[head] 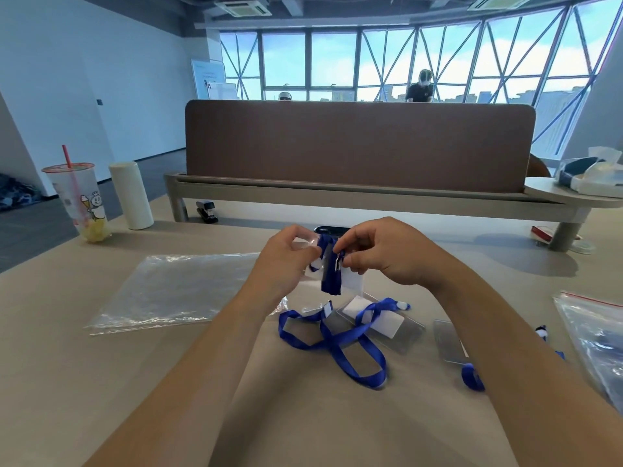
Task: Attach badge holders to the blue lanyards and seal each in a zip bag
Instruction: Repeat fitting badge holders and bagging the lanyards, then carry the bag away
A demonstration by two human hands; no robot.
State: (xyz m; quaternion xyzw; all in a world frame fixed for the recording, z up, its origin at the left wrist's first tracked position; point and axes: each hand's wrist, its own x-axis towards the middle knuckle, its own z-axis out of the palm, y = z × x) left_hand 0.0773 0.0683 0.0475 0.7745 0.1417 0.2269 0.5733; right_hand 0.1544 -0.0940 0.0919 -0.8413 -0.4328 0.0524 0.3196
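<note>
Both hands up over the table (101, 382), mid-frame; left hand (286, 256) pinches the top edge of a clear badge holder (352, 281) (white card inside) between thumb and forefinger, other fingers curled; right hand (384, 254) pinches the metal clip (338, 262) of a folded blue lanyard (330, 279) at that same edge; can't tell if the clip is through the slot. Second lanyard (340, 342) lies looped on the table just below, draped over spare holders (387, 323); flat zip bag (175, 291) to the left, red-striped zip bag (593, 332) at the right edge. Drink cup (81, 200) far left has a cartoon print; its small text is unreadable.
</note>
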